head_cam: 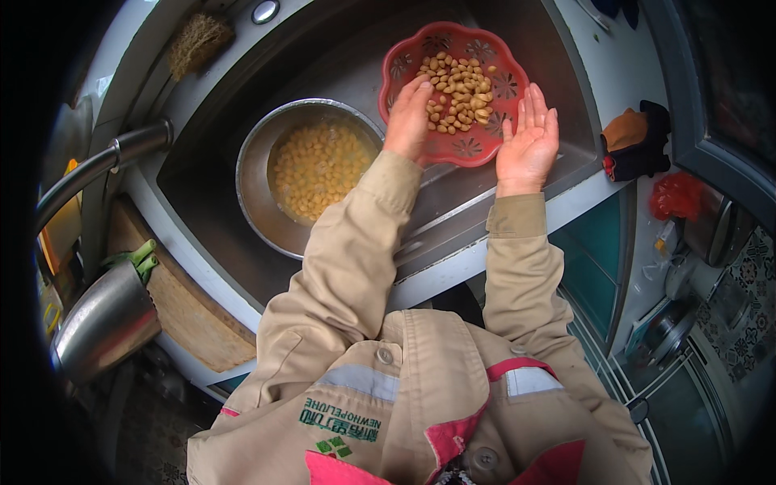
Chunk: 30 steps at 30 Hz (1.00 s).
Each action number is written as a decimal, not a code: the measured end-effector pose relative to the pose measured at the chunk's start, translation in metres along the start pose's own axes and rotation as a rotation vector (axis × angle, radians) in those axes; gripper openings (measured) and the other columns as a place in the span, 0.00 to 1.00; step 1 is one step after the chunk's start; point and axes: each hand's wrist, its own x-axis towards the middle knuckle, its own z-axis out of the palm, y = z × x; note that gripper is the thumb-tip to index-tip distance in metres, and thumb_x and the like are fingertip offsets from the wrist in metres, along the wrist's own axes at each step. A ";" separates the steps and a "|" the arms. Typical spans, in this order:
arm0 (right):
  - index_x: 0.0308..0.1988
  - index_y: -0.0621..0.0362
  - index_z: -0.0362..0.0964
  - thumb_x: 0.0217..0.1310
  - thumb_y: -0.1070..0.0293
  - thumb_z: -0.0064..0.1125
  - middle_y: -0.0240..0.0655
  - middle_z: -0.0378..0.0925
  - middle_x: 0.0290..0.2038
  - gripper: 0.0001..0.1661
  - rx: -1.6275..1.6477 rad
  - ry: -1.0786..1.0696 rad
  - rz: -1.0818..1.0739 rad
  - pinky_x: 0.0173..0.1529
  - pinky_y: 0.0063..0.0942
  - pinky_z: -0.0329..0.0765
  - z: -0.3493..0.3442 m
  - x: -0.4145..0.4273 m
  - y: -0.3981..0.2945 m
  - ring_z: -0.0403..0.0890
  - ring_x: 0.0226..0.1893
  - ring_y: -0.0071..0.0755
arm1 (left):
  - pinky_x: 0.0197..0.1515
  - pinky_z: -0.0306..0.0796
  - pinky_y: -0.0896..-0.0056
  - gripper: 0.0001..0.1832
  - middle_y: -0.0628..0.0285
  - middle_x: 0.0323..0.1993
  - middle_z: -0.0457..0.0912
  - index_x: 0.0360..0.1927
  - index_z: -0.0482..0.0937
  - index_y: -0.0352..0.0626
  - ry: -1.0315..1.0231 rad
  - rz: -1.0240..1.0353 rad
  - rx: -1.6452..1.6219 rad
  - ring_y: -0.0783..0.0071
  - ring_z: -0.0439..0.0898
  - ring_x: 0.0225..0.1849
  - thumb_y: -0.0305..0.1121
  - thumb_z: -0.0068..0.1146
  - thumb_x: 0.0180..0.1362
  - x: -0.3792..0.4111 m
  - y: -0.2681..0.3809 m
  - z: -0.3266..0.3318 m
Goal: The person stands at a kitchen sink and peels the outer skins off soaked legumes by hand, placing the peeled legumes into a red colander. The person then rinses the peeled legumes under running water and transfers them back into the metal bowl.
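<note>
A red plastic basket (pixel 467 145) with flower-shaped cutouts sits in the steel sink and holds soybeans (pixel 464 91). My left hand (pixel 411 116) reaches over the basket's left side, its fingertips next to the beans; whether it grips the rim or any beans is hidden. At the basket's lower right edge, my right hand (pixel 530 140) is palm up with fingers extended and nothing on the palm. To the left stands a round metal bowl (pixel 251 200) of cloudy water, with many more soybeans (pixel 321 163) in it, close to my left forearm.
The sink's white rim (pixel 442 273) runs before my body. A metal faucet (pixel 142 145) is at the left, above a wooden cutting board (pixel 194 315) and a shiny metal container (pixel 109 321). A fibrous scrubber (pixel 199 45) lies upper left; a dark and orange cloth item (pixel 636 139) lies right.
</note>
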 end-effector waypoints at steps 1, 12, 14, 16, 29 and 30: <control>0.54 0.60 0.62 0.63 0.48 0.30 0.41 0.61 0.57 0.31 -0.007 0.108 0.054 0.65 0.33 0.43 -0.003 -0.001 -0.003 0.51 0.62 0.33 | 0.52 0.64 0.69 0.20 0.59 0.50 0.71 0.52 0.68 0.39 -0.005 0.038 0.052 0.71 0.69 0.52 0.39 0.47 0.59 -0.013 0.012 -0.008; 0.44 0.45 0.72 0.52 0.69 0.50 0.42 0.74 0.42 0.16 -1.447 -1.179 0.076 0.49 0.33 0.69 0.066 -0.096 0.122 0.74 0.43 0.42 | 0.41 0.70 0.65 0.15 0.58 0.33 0.78 0.39 0.77 0.50 0.444 0.249 1.642 0.63 0.76 0.36 0.29 0.58 0.44 -0.063 0.018 -0.233; 0.44 0.44 0.73 0.51 0.69 0.51 0.43 0.73 0.43 0.17 -1.614 -0.950 -0.219 0.51 0.33 0.68 0.074 -0.088 0.150 0.73 0.45 0.44 | 0.42 0.70 0.62 0.16 0.57 0.32 0.78 0.38 0.78 0.51 0.407 0.143 1.530 0.59 0.76 0.37 0.28 0.58 0.41 -0.061 0.007 -0.245; 0.44 0.43 0.73 0.49 0.69 0.52 0.43 0.73 0.44 0.18 -1.706 -1.004 -0.240 0.51 0.34 0.68 0.069 -0.087 0.175 0.72 0.47 0.45 | 0.41 0.70 0.64 0.15 0.57 0.31 0.79 0.37 0.77 0.49 0.198 -0.101 1.393 0.61 0.77 0.37 0.29 0.59 0.42 -0.064 -0.010 -0.266; 0.43 0.52 0.72 0.45 0.80 0.42 0.41 0.76 0.39 0.23 -1.501 -1.464 0.441 0.38 0.28 0.75 0.034 -0.072 0.214 0.78 0.36 0.36 | 0.21 0.67 0.75 0.20 0.64 0.28 0.75 0.44 0.68 0.45 -0.283 -0.680 0.854 0.75 0.73 0.23 0.23 0.56 0.46 -0.077 0.002 -0.252; 0.43 0.52 0.72 0.46 0.79 0.42 0.41 0.76 0.39 0.22 -1.556 -1.562 0.440 0.35 0.28 0.75 0.038 -0.089 0.205 0.79 0.33 0.36 | 0.21 0.67 0.75 0.21 0.64 0.30 0.75 0.46 0.66 0.44 -0.266 -0.719 0.890 0.75 0.73 0.24 0.23 0.56 0.46 -0.081 -0.001 -0.258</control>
